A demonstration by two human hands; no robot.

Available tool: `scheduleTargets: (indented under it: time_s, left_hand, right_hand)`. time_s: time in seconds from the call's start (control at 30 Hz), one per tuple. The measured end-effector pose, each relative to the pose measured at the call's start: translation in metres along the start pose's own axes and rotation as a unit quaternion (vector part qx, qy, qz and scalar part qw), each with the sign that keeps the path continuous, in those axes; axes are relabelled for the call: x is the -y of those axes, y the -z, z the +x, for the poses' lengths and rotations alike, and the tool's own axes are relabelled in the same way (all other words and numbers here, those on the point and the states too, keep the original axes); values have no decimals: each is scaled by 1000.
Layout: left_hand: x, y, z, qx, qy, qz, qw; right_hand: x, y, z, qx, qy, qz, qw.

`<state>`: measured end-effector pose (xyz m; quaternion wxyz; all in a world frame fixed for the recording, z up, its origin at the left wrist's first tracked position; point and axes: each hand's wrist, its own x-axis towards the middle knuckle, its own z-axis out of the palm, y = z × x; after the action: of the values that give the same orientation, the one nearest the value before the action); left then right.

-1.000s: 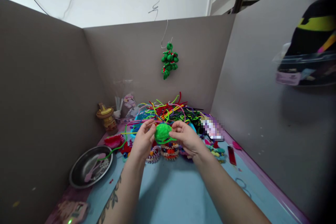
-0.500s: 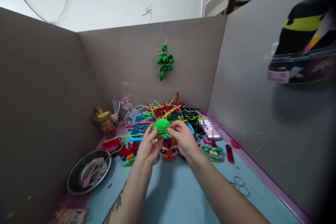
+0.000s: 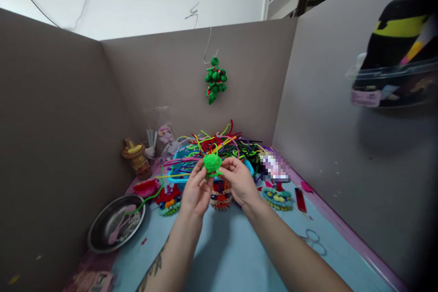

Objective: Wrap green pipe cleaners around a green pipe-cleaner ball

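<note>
A bright green, rounded piece that looks made of fuzzy pipe cleaner (image 3: 212, 163) is held up above the table between both hands. My left hand (image 3: 197, 189) grips its left side, thumb in front and fingers curled behind. On its right edge my right hand (image 3: 239, 180) pinches with thumb and forefinger, by a short green strand at the lower side. Behind the hands stands a blue basket (image 3: 174, 180) heaped with many-coloured pipe cleaners (image 3: 222, 141). Just beyond my wrists, an orange and beige fuzzy figure (image 3: 221, 196) is partly covered by the hands.
Fuzzy figures sit left (image 3: 169, 201) and right (image 3: 276, 197). A steel bowl (image 3: 99, 237) with a pink scoop and small pale bits stands left, near a lidded jar (image 3: 137, 162). Scissors (image 3: 313, 241) and a red case (image 3: 300, 200) lie right. A green ornament (image 3: 215, 80) hangs ahead.
The green piece has turned slightly and shifted a little to the right in my hands. My left hand has moved slightly with it; my right hand keeps its pinch.
</note>
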<state>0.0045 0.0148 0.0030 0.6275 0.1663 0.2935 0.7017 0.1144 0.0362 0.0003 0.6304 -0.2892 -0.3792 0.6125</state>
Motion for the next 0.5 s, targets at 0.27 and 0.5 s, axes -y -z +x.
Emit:
scheduleTargets:
  time_s: [0.27, 0.5]
  left_hand:
    - [6, -3, -4, -19, -61, 28, 998]
    - [7, -7, -7, -39, -77, 14, 996]
  right_hand:
    - [-8, 0, -1, -31, 34, -10, 999]
    - [-11, -4, -4, -53, 38, -12, 998]
